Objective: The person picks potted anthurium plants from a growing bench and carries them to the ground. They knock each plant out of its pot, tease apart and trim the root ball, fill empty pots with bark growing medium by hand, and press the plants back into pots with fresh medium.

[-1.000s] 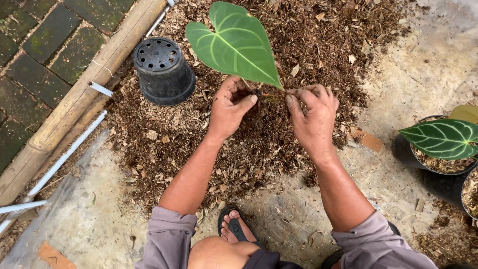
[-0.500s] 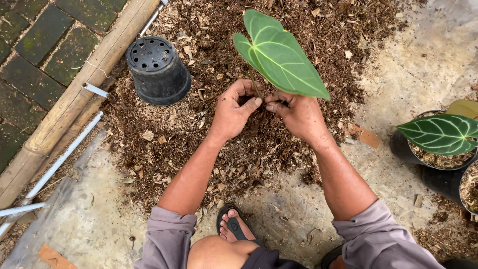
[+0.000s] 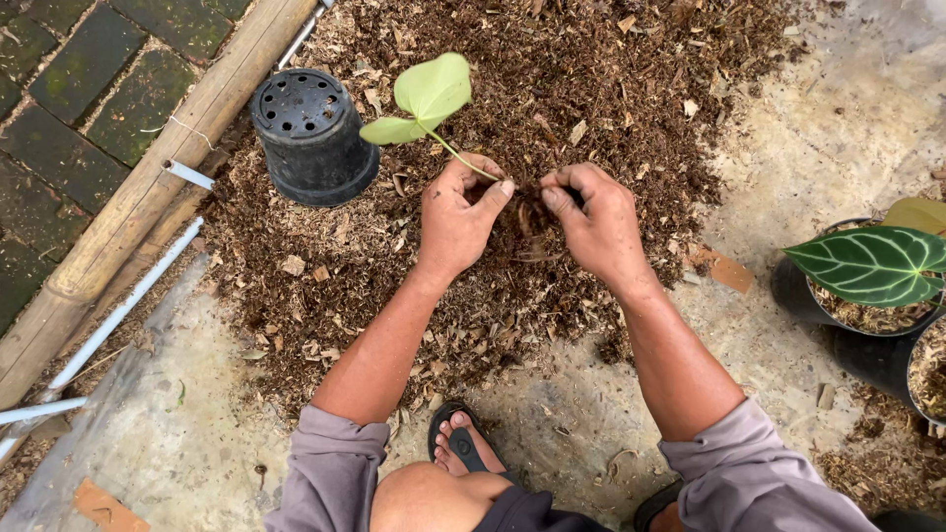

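My left hand [image 3: 457,219] pinches the thin stem of a small plant with one green heart-shaped leaf [image 3: 426,97], which tilts away to the upper left. My right hand [image 3: 594,219] grips the plant's brown roots [image 3: 528,219] between its fingertips, close beside the left hand. Both hands hover over a spread of brown bark and wood-chip mix [image 3: 552,79] on the concrete ground.
An upturned black plastic pot [image 3: 311,136] lies left of the hands. A thick bamboo pole [image 3: 148,187] and white pipes [image 3: 118,317] run diagonally at the left. Black pots at the right edge hold a dark veined leaf [image 3: 871,264]. My sandalled foot [image 3: 463,445] is below.
The leaf has swung from the right side over to the left, turning edge-on. Both hands stay together at the plant's base, the right hand now working at the roots.
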Available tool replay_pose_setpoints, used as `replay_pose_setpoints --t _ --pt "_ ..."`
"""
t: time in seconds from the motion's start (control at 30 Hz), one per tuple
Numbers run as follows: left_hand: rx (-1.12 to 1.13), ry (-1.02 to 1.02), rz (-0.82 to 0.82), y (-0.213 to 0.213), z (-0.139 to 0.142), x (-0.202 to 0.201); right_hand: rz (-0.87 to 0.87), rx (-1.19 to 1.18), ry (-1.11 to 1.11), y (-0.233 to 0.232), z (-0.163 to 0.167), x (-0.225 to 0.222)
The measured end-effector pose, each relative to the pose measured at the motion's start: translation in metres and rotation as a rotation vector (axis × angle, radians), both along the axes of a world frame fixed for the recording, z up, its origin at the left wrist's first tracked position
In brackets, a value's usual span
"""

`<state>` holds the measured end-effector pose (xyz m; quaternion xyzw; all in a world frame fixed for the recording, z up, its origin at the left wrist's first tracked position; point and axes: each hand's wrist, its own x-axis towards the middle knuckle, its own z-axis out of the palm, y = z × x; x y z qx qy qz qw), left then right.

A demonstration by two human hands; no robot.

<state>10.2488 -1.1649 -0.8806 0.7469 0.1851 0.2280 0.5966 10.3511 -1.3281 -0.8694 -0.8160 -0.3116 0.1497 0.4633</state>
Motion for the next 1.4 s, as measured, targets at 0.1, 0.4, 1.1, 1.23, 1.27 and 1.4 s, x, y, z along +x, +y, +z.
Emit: replay_pose_setpoints --t 0.1,0.4,1.1,1.23,1.27,1.4 --pt "0.136 -0.010 -0.001 -0.005 0.008 -0.003 -0.014 -0.025 -0.080 0.007 0.003 0.000" --pt "0.212 -0.033 -0.024 -0.009 0.020 -0.011 -0.001 -0.052 -0.090 0.010 0.005 0.005" --pt "-0.225 -0.244 0.011 0.020 0.002 -0.005 -0.433 -0.163 0.102 -0.019 0.000 0.020" --pt "0.000 0.143 0.158 0.032 -0.002 -0.006 -0.260 0.085 -0.383 -0.025 0.000 0.009" --pt "-0.071 -0.015 0.138 0.033 -0.004 -0.005 -0.215 0.100 -0.421 -0.024 0.000 0.006" --pt "-0.121 -0.441 0.080 0.032 -0.011 0.001 -0.061 0.065 -0.549 -0.013 0.002 -0.005"
